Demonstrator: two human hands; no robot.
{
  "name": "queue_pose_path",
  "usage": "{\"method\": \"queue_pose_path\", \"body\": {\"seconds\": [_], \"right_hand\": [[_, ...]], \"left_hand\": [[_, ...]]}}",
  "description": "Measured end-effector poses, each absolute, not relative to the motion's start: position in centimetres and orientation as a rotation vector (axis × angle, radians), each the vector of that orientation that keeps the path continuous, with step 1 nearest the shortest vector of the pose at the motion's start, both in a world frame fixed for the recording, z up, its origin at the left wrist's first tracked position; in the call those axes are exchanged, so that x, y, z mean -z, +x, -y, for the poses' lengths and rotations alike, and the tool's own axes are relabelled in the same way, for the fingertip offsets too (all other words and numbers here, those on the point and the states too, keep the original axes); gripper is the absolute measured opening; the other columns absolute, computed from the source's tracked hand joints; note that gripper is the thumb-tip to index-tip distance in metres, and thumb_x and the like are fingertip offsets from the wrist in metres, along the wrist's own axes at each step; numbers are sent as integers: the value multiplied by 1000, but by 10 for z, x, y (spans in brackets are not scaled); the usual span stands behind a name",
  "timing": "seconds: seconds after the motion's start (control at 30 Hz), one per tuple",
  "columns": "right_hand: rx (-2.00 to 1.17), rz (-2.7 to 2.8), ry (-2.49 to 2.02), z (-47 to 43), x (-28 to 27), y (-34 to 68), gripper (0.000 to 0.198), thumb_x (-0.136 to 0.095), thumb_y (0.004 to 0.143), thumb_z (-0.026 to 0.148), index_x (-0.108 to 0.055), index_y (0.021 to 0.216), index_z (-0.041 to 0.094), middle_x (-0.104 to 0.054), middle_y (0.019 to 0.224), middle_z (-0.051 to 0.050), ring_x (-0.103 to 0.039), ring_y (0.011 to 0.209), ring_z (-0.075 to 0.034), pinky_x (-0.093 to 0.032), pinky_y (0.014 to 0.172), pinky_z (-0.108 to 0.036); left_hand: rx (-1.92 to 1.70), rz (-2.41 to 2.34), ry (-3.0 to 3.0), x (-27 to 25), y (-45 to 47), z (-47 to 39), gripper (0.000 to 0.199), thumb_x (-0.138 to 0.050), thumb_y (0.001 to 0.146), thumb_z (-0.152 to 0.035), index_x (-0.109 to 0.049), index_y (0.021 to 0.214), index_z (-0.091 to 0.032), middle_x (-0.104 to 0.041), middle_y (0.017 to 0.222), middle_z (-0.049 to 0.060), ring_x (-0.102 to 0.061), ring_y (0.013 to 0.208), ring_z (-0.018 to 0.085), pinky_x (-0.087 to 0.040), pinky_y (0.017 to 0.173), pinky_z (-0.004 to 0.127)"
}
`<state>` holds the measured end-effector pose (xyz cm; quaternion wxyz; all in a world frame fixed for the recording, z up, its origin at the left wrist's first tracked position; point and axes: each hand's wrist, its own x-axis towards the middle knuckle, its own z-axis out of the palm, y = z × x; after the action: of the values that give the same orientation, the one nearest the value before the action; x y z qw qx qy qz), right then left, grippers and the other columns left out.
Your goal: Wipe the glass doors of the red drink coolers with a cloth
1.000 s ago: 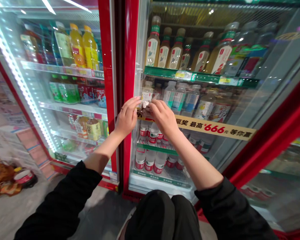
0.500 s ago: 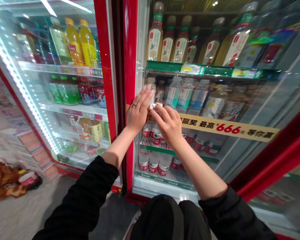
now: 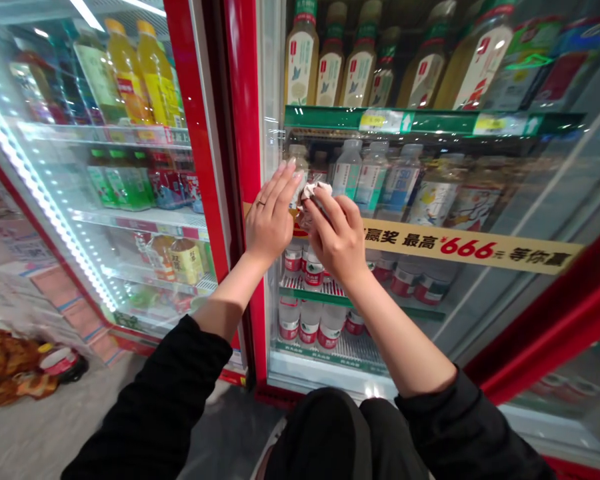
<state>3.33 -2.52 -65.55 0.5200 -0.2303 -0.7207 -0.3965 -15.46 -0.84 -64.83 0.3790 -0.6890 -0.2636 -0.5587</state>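
My left hand (image 3: 270, 217) rests with straight fingers against the left side of a glass fridge door, by its red frame (image 3: 245, 133). My right hand (image 3: 341, 232) is closed on a crumpled white tissue (image 3: 316, 191), held at the glass just right of my left fingertips. Across the door runs a yellow banner strip (image 3: 460, 248) with black and red print; my hands cover its left part. Behind the glass, bottles (image 3: 347, 170) stand on the shelf level with my hands.
To the left is a second lit fridge (image 3: 140, 213) with drinks on its shelves. A brown bag (image 3: 5, 363) and a dark-based bottle (image 3: 60, 360) lie on the floor at far left, near stacked boxes (image 3: 63, 293). My knees (image 3: 325, 433) are close below the door.
The tissue and my right fingers have shifted slightly up along the glass, and more of the tissue shows. My left hand stays on the glass. The whole view has shifted a little.
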Motion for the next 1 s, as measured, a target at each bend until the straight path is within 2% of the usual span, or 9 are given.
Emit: {"method": "queue_pose_path", "body": {"seconds": [0.1, 0.2, 0.37, 0.6, 0.83, 1.0], "right_hand": [[1029, 1788, -491, 31, 665, 50, 49, -64, 106, 22, -64, 155, 16, -72, 155, -16, -68, 140, -32, -59, 121, -52], [1017, 1783, -567, 30, 661, 64, 49, -64, 107, 22, -63, 157, 22, -71, 157, -12, -66, 145, -32, -57, 125, -54], [821, 1748, -669, 20, 636, 46, 50, -58, 111, 22, -59, 160, 30, -67, 161, -9, -59, 153, -33, -49, 132, -61], [829, 1926, -504, 23, 644, 49, 44, -56, 111, 20, -63, 154, 29, -72, 154, -9, -65, 145, -30, -56, 127, -58], [704, 1881, -570, 8, 640, 77, 50, -59, 111, 36, -55, 162, 36, -65, 161, -11, -61, 150, -37, -52, 127, -68], [746, 1885, -532, 5, 638, 46, 41, -48, 115, 28, -63, 153, 30, -69, 156, -11, -63, 147, -31, -54, 128, -62]], "left_hand": [[1419, 686, -1817, 649, -156, 8, 65, -19, 115, -21, -20, 178, -37, -38, 183, -2, -33, 170, 21, -32, 142, 51], [1418, 705, -1866, 649, -157, 8, 64, -21, 117, -25, -18, 178, -39, -34, 184, -4, -31, 171, 23, -29, 143, 54], [1396, 689, -1853, 649, -158, 9, 65, -17, 117, -25, -13, 179, -40, -32, 185, -4, -31, 170, 23, -30, 143, 53], [1372, 677, -1854, 649, -160, 4, 66, -16, 116, -24, -16, 179, -41, -32, 184, -7, -25, 172, 19, -27, 144, 50], [1371, 716, -1915, 652, -163, -2, 63, -21, 116, -26, -25, 178, -36, -30, 185, -6, -15, 174, 19, -17, 147, 54], [1376, 710, -1894, 651, -164, -2, 63, -24, 116, -29, -23, 177, -41, -28, 185, -10, -17, 173, 18, -17, 148, 49]]}}
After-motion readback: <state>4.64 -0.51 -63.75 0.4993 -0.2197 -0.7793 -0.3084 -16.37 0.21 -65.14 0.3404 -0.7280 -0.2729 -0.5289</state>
